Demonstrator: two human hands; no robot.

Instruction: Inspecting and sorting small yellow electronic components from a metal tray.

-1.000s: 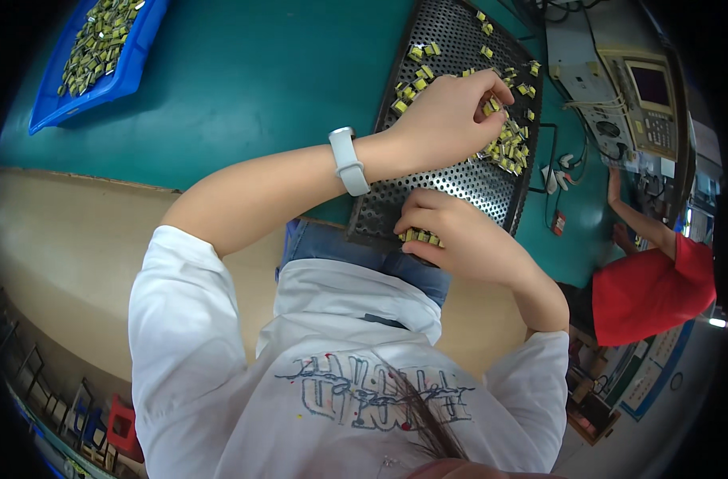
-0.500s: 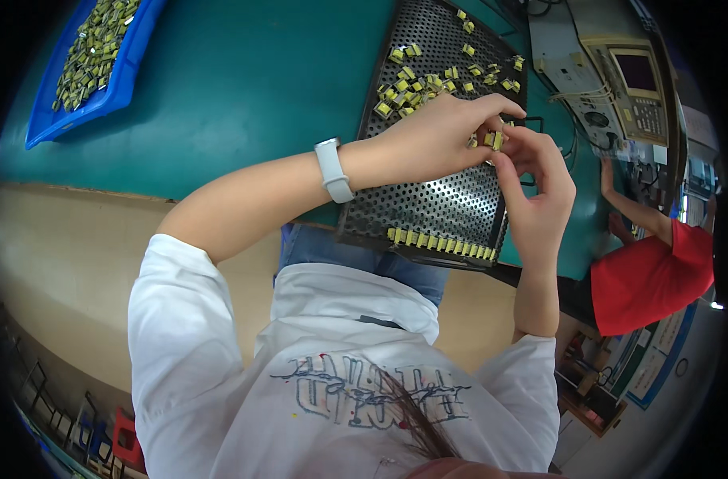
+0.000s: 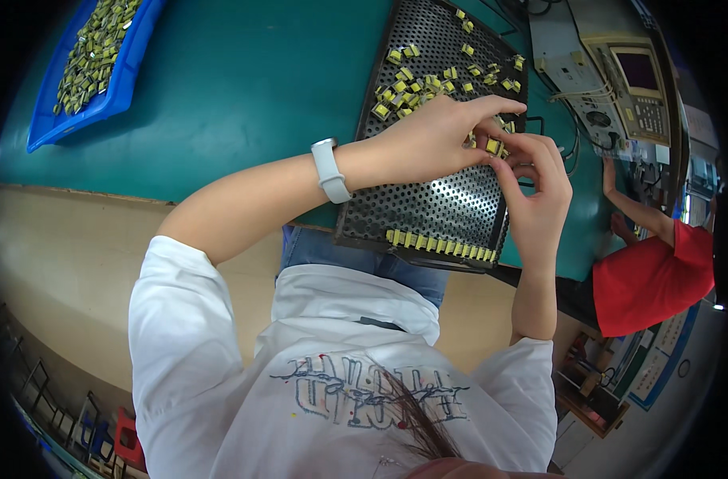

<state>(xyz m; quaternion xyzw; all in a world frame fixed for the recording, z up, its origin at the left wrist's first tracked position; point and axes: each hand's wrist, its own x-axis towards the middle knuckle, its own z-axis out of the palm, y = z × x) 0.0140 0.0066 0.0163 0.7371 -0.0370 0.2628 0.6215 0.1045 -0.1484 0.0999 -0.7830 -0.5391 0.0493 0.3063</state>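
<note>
A small yellow-wrapped transformer is pinched between the fingertips of both hands above a black perforated metal tray. My left hand, with a pale watch on the wrist, reaches across from the left, its index finger stretched out and its thumb at the part. From the right, my right hand grips the same part with thumb and bent fingers. Another bit of yellow shows by the left fingers, partly hidden. Loose transformers lie scattered over the tray's far half. A neat row of transformers lines its near edge.
A blue bin full of similar parts stands at the far left of the green table. Instruments with a screen and cables sit at the far right. Beyond the right edge a person in a red top rests an arm on the table.
The transformer has turned slightly between my fingertips, showing a squarer yellow face, and sits a touch lower. Both hands stay in nearly the same place.
</note>
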